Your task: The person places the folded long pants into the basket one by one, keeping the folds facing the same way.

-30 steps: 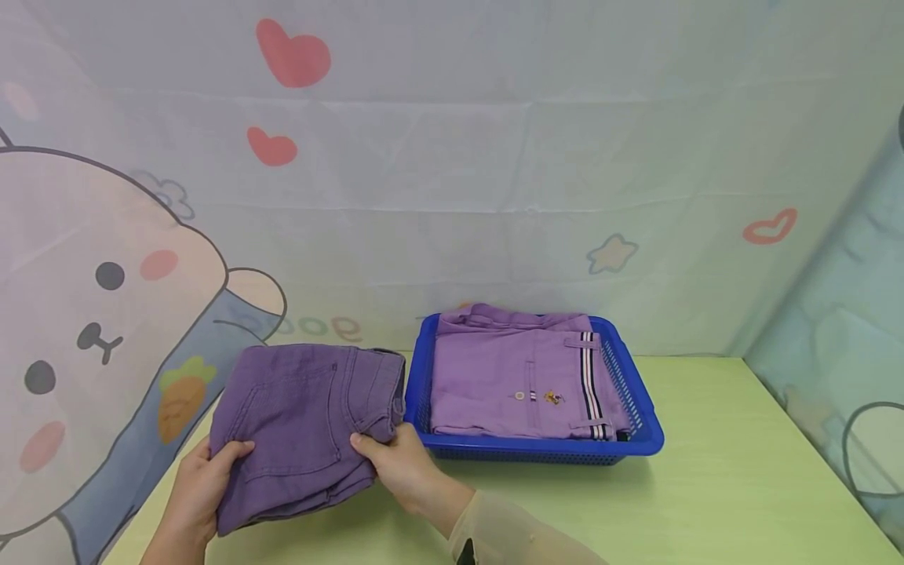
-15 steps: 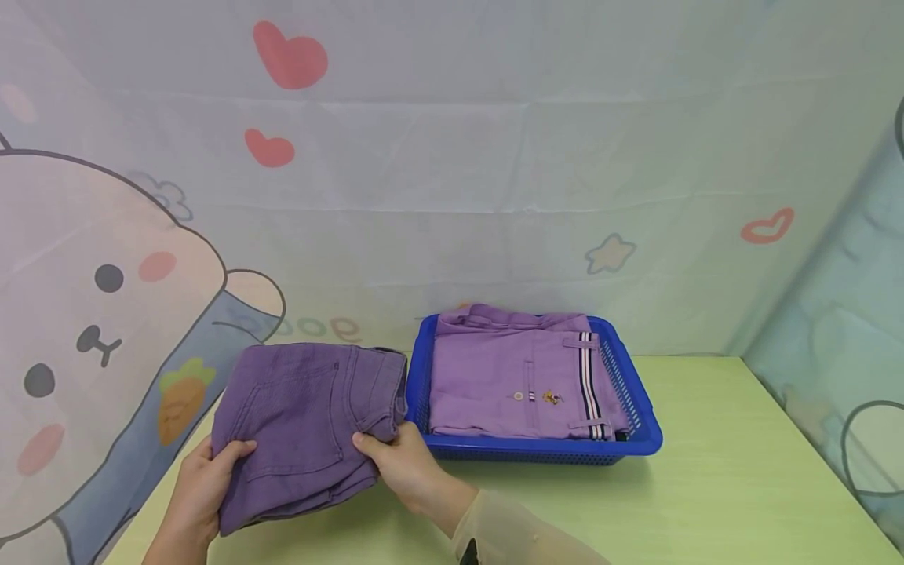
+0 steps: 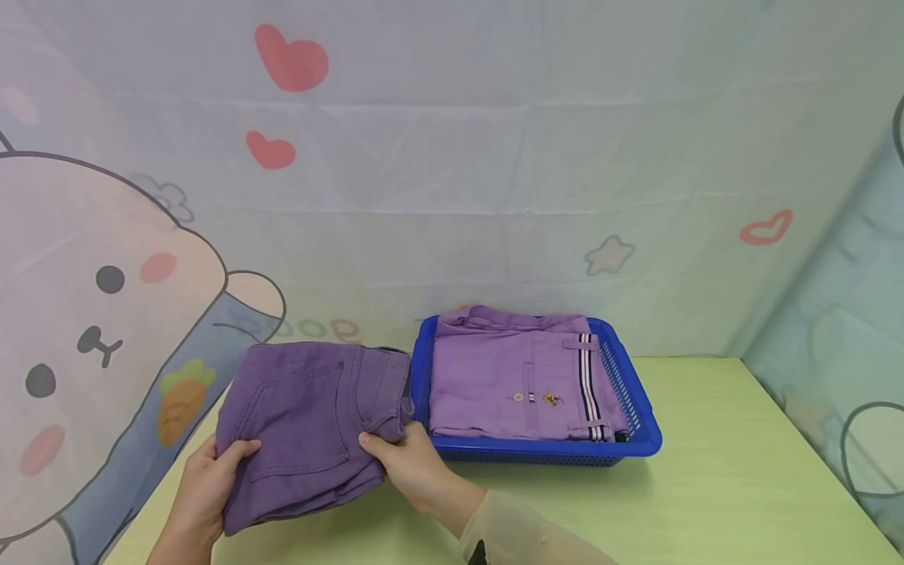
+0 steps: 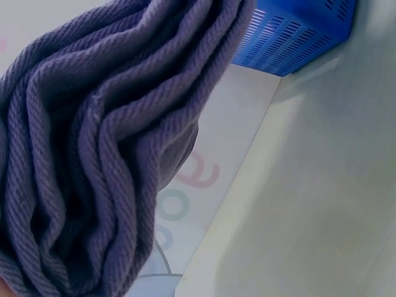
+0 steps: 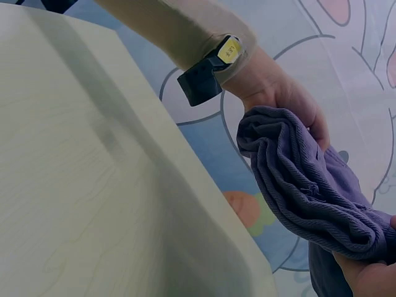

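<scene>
Folded purple jeans [image 3: 297, 424] hang above the table at the left in the head view, with a back pocket facing up. My left hand [image 3: 205, 482] grips their left side, thumb on top. At the waistband end my right hand [image 3: 420, 471] pinches the lower corner, thumb on top and the other fingers hidden beneath. Several stacked layers of the jeans [image 4: 93, 148] fill the left of the left wrist view. In the right wrist view both hands hold the folded jeans [image 5: 303, 185] clear of the table surface. The waistband lies close beside the blue basket [image 3: 537, 449].
Inside the basket lie folded lilac trousers [image 3: 487, 384] with a striped waistband and a small embroidered emblem. The basket stands on a light green table [image 3: 727, 455], against a cartoon-printed cloth backdrop [image 3: 452, 180]. A dark strap [image 5: 201, 83] sits on the left wrist.
Both hands have shifted slightly to the right with the jeans, keeping the same hold. The basket and the lilac trousers have stayed in place.
</scene>
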Tool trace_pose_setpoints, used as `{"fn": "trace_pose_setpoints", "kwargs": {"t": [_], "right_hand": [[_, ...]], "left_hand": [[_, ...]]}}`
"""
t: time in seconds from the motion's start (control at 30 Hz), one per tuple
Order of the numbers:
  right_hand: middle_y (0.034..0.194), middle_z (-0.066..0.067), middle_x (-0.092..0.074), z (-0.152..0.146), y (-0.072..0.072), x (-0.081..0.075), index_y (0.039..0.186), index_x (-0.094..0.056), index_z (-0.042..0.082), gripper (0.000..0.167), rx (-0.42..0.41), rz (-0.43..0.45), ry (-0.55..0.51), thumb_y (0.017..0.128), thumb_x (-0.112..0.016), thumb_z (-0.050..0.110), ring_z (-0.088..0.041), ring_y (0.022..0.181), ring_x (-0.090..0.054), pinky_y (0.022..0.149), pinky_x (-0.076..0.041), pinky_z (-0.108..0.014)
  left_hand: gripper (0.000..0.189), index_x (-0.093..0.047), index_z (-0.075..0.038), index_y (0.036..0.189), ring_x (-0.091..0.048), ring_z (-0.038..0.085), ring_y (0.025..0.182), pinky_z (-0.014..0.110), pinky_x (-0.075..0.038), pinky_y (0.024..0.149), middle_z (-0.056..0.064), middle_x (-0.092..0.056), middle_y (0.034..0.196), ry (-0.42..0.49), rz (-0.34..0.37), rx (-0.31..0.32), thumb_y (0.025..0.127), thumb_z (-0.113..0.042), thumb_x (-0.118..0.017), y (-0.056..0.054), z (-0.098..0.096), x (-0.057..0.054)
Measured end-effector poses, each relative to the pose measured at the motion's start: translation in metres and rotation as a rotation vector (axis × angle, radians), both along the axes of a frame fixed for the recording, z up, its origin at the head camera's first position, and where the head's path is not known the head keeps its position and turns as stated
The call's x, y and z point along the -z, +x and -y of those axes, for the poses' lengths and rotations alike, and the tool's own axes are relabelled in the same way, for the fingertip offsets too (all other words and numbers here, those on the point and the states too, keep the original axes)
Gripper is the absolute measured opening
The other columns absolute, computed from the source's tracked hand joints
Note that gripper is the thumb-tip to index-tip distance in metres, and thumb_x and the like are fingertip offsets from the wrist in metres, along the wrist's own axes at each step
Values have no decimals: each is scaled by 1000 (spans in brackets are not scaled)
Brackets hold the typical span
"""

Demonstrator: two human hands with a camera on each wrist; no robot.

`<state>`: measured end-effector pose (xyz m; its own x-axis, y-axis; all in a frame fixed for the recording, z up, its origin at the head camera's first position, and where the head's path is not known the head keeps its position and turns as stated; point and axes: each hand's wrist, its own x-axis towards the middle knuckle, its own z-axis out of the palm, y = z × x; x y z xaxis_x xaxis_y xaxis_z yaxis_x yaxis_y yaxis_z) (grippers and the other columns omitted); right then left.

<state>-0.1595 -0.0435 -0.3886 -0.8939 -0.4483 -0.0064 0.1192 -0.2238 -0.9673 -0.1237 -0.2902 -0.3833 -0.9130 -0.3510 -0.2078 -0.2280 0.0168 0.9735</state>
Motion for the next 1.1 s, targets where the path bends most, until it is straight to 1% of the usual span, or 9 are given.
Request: {"fn": "trace_pose_setpoints", "kwargs": {"t": [0.17, 0.37, 0.53, 0.7, 0.9, 1.1], "right_hand": [[123, -12, -63, -3, 1, 0, 127, -53, 2, 37, 6, -12, 1, 93, -58, 16, -22, 109, -63, 95, -50, -34], [122, -12, -63, -4, 2, 0, 125, -54, 2, 35, 1, 5, -20, 93, -58, 15, -24, 109, -62, 95, -50, -36], [123, -13, -63, -5, 1, 1, 126, -53, 2, 36, 1, 5, -28, 93, -58, 15, -24, 109, -63, 94, -50, -36], [123, -12, -62, -8, 1, -2, 126, -53, 2, 37, -5, 12, -32, 93, -59, 16, -24, 109, -62, 94, -50, -36], [127, -8, -60, -11, -2, -5, 129, -50, 6, 40, -23, 11, -20, 93, -59, 19, -21, 113, -60, 99, -47, -35], [127, -7, -60, -13, -4, -5, 129, -50, 8, 40, -23, -5, -7, 93, -59, 21, -19, 113, -59, 100, -46, -35]], "left_hand": [[18, -56, -33, 95, -60, -1, 75, 22, -53, 67, -22, -60, 78, -5, -9, -2, 90, -16, -59, 0, -2, 1], [18, -55, -33, 96, -60, -2, 76, 22, -53, 67, -23, -60, 79, -9, -11, 1, 90, -16, -59, 0, -4, 2], [19, -56, -34, 93, -61, -1, 74, 23, -53, 66, -22, -61, 78, 1, -11, -7, 90, -16, -59, 0, -6, 1], [20, -56, -34, 93, -61, -1, 74, 22, -53, 66, -22, -61, 78, 16, -15, 1, 90, -15, -58, 0, -8, -1], [19, -54, -29, 103, -61, -1, 77, 22, -53, 68, -23, -61, 81, 20, -17, 22, 90, -16, -59, -3, -9, -5], [18, -55, -31, 98, -62, 1, 75, 23, -54, 67, -21, -62, 79, 33, -37, 22, 91, -14, -58, -4, -11, -7]]}}
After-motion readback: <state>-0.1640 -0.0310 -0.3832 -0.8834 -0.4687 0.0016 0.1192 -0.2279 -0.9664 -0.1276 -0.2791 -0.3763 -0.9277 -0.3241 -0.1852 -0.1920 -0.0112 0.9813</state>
